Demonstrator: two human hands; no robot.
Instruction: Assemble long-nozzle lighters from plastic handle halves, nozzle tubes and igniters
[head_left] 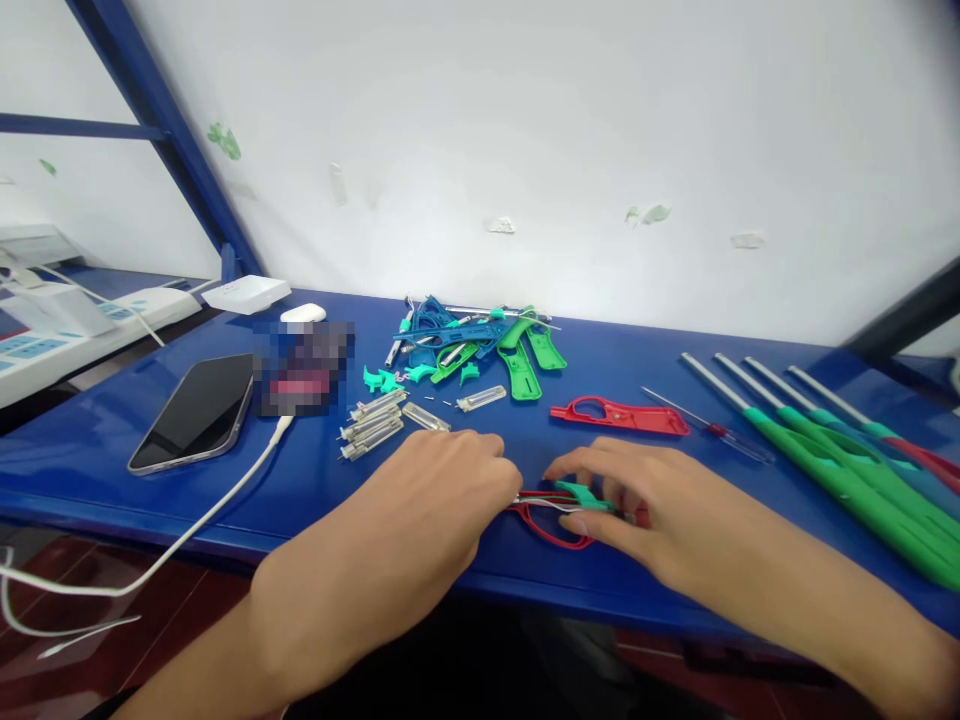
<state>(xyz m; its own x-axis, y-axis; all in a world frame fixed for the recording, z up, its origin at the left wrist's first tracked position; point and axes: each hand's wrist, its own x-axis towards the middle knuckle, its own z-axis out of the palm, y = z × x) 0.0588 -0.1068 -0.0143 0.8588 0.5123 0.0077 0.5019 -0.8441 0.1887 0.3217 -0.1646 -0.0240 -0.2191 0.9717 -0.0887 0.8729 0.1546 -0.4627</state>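
At the desk's front edge lies a red lighter casing half (553, 533), with thin white wires and a green trigger piece (583, 495) in it. My left hand (431, 490) is closed at the casing's left end; its fingertips are hidden behind the knuckles. On the other side, my right hand (637, 495) has thumb and fingers curled around the casing's right part, next to the green trigger. A second red casing half (622, 416) rests just beyond my right hand. Past my left hand lie several clear fuel tanks (373, 428) and loose green triggers (382, 380).
A pile of blue and green casing parts (465, 335) sits near the wall. A screwdriver (705, 425) and several long-nosed lighters (832, 450) lie at the right. At the left are a phone (196, 412), a white cable (225, 510) and a white box (247, 292).
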